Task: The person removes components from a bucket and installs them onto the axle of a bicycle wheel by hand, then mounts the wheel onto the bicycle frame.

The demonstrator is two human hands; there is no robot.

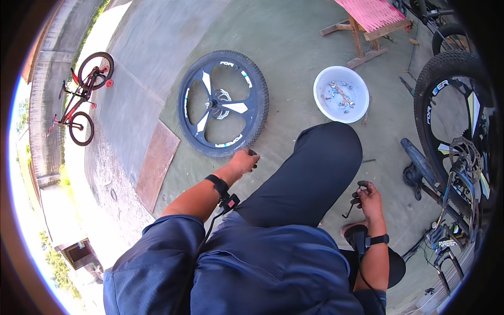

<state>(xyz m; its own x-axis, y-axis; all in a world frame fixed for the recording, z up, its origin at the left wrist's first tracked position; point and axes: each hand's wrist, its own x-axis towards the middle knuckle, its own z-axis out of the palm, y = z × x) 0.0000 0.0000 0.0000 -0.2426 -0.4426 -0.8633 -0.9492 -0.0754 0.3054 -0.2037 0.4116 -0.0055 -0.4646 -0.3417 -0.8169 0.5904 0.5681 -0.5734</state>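
Note:
A black bicycle wheel (208, 73) with three broad spokes, a knobbly tyre and a brake disc at its hub lies flat on the ground ahead of me. My left hand (244, 161) is by the near edge of its tyre, its fingers curled together. Whatever these fingers may hold is hidden. Low on the right, my right hand (370, 201) grips a thin, dark, L-shaped hex key (346, 213), its bent end pointing down. Dark smudges mark the fingertips of both hands.
A white basin (322, 107) holds a spanner and several small metal parts. Beyond it stands a pink-topped wooden bench (379, 20). At right are another bicycle wheel (421, 100), a saddle (412, 180) and frame parts. A flat board (157, 165) and a small red bicycle (79, 101) are at left.

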